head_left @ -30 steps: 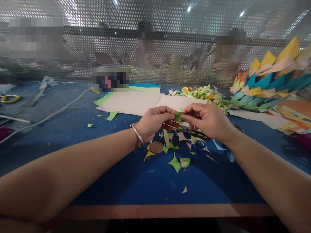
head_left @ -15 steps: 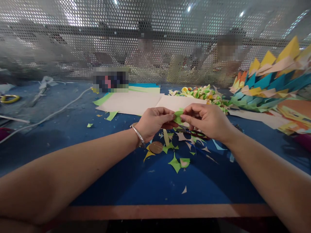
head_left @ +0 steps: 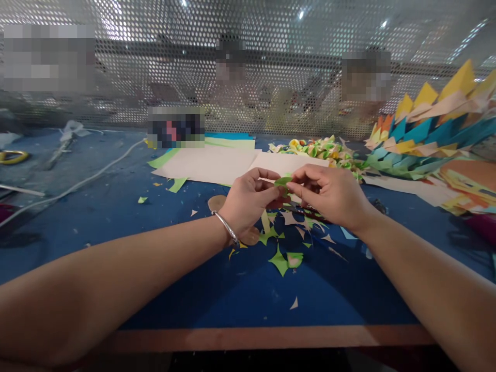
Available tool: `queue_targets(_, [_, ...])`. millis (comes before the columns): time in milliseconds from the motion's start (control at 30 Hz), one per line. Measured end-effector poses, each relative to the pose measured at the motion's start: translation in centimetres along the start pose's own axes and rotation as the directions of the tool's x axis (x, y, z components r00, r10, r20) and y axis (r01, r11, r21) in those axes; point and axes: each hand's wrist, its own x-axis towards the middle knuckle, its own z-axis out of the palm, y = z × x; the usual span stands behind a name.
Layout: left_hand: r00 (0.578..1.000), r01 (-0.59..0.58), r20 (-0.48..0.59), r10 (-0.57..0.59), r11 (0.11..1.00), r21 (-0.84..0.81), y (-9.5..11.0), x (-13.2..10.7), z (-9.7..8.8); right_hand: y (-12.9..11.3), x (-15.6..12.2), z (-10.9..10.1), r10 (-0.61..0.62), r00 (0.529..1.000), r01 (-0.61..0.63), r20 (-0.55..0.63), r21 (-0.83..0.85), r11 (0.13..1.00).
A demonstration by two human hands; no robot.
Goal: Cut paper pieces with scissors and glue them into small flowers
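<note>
A small piece of green paper (head_left: 284, 181) is pinched between the fingertips of both hands above the table. My left hand (head_left: 256, 199), with a silver bangle at the wrist, grips its left side. My right hand (head_left: 325, 194) grips its right side, thumb against forefinger. Partly hidden beneath my hands lie dark-bladed scissors (head_left: 318, 215). Green and pale paper scraps (head_left: 279, 261) are scattered on the table just below. Beside my left wrist lie two brown discs; the nearer disc (head_left: 250, 236) is partly covered by the hand.
Behind my hands lie large pale sheets (head_left: 209, 161) and a heap of curled paper pieces (head_left: 321, 150). A layered paper model (head_left: 434, 124) stands at the right. A white cable (head_left: 96, 173) crosses the blue table (head_left: 186, 289) at left. A perforated metal screen (head_left: 271, 67) closes off the back.
My left hand has turned and shifted slightly, uncovering a brown disc behind the wrist. The green paper has tilted and now looks narrower. My right hand has barely moved.
</note>
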Motion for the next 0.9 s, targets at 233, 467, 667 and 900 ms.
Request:
queue_targets(233, [0.997,-0.078,-0.003,0.079,0.994,0.072,0.1,0.3,-0.3,-0.4,-0.1,0.0,-0.083,0.997,0.083,0.001,-0.026,0.996])
queue_targets(467, [0.992,-0.124,0.024,0.122,0.984,0.13,0.2,0.8,-0.8,-0.6,-0.1,-0.4,-0.023,0.999,0.023,0.033,0.003,1.0])
queue_targets(667, [0.971,-0.233,0.099,0.218,0.953,0.194,-0.1,1.0,-1.1,-0.5,0.0,-0.7,0.097,0.993,-0.106,0.063,0.154,0.982])
queue_targets(900, [0.951,-0.3,0.146,0.273,0.927,0.225,-0.1,1.0,-1.3,-0.9,0.3,-1.1,0.14,0.986,-0.158,0.091,0.233,0.959])
